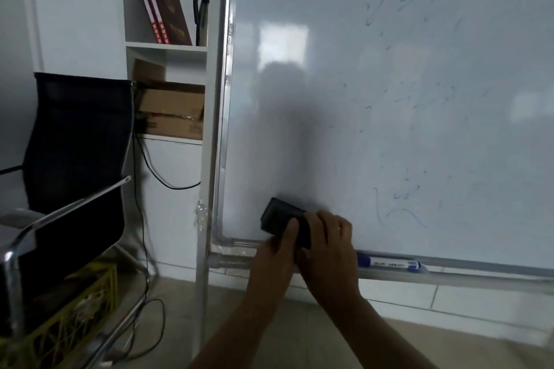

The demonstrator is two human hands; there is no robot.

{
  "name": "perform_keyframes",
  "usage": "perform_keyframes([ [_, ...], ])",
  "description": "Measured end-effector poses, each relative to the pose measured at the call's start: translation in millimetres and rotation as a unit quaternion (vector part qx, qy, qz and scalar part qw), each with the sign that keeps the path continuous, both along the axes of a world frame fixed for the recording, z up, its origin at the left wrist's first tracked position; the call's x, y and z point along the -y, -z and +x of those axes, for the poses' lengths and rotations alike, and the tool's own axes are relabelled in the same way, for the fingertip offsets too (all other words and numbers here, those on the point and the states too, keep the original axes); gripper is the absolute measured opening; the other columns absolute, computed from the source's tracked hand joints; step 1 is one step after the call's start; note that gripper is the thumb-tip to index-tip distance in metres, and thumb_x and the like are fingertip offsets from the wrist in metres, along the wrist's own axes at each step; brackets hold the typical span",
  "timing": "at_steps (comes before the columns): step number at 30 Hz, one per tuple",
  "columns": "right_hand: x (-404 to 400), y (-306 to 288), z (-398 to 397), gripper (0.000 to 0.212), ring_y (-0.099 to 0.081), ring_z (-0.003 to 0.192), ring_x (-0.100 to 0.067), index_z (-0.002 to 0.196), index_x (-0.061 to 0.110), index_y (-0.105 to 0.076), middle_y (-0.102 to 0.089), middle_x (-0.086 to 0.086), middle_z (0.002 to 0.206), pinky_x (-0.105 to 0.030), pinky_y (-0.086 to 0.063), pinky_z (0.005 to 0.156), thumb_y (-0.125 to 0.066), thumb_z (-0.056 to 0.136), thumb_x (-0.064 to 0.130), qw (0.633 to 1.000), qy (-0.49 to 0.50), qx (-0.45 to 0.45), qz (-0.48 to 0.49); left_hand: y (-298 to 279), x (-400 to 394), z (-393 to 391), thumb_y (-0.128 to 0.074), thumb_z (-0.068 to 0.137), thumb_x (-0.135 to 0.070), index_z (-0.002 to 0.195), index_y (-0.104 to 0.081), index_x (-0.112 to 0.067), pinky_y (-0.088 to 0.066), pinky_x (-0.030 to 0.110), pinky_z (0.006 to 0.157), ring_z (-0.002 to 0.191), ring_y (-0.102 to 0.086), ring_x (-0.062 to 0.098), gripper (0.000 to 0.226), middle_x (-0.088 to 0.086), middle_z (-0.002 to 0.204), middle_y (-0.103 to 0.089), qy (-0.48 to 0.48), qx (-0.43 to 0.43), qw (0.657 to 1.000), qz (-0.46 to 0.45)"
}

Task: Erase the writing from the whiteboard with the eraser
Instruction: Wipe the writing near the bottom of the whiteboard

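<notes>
- Head view: at the far left, a black mesh chair (75,141) with chrome arms is being seen standing in front of a white shelf unit (168,48).
- A yellow crate (69,314) is being shown below the chair, with dark cables (147,249) trailing down beside it.
- Two red-and-white books (163,9) are being seen leaning on the upper shelf, and a cardboard box (171,111) is being seen on the shelf below.
- The whiteboard (389,84) is being framed from the centre to the right edge; faint blue writing (401,201) is being left across its right half.
- The dark eraser (280,219) is being held flat against the board's lower left corner, just above the tray (479,274); its long axis is being tilted, running from upper left down to lower right.
- The left hand (281,249) is being curled onto the eraser's lower edge, thumb lying over its face.
- The right hand (328,240) is being clamped round the eraser's right end, fingers bent over the top.
- A blue-capped marker (389,263) is being seen lying lengthwise in the tray, just beside the right hand.
</notes>
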State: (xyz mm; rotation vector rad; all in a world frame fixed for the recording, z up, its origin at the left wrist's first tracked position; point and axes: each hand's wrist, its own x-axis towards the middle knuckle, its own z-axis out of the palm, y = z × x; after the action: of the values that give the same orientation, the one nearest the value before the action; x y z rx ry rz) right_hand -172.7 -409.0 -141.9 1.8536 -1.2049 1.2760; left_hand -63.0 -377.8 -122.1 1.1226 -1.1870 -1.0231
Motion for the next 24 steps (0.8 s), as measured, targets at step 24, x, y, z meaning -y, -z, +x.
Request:
perform_keyframes([
  [24, 6.3, 34.2, -141.7, 0.029, -0.06, 0.089, -0.029, 0.101, 0.012, -0.055, -0.056, -0.012, 0.099, -0.049, -0.053, 0.082, -0.061, 0.092, 0.039, 0.428, -0.226, 0.837, 0.256, -13.4, 2.3, -17.9, -0.065, 0.088, -0.033, 0.127, -0.045, -0.013, -0.057, 0.028, 0.065, 0.097, -0.066, 0.026, 0.049, 0.012, 0.112, -0.064, -0.053, -0.193, 0.979, 0.035],
])
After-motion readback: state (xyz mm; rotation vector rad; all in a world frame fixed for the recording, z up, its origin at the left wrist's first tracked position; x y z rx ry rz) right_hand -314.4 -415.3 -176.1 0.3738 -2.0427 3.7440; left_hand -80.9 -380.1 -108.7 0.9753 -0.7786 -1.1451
